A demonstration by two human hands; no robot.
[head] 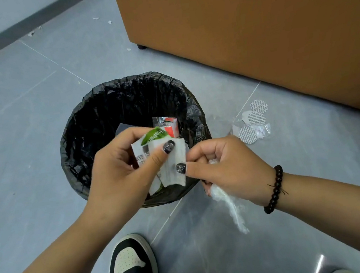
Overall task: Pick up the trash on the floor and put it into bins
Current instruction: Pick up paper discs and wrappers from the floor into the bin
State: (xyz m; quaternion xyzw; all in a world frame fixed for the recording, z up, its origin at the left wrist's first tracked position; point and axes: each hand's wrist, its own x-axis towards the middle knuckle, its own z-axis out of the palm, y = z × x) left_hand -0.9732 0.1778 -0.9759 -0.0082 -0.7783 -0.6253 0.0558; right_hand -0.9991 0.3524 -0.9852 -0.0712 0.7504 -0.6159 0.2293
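Note:
A round bin [80, 134] lined with a black bag stands on the grey floor in front of me, with a red and white carton [170, 127] lying inside. Above its near rim my left hand [120, 174] grips a white and green paper wrapper [173, 168], thumb pressed on its face. My right hand [227, 164] pinches the wrapper's right edge with its thumb, and its curled fingers also hold a crumpled clear plastic film [229, 204] that hangs below the palm.
A pile of round foil seals and clear plastic bits [253, 121] lies on the floor right of the bin. A brown cabinet [252, 27] stands behind. Small paper scraps [31, 33] lie near the far wall. My shoe [131, 265] is below the bin.

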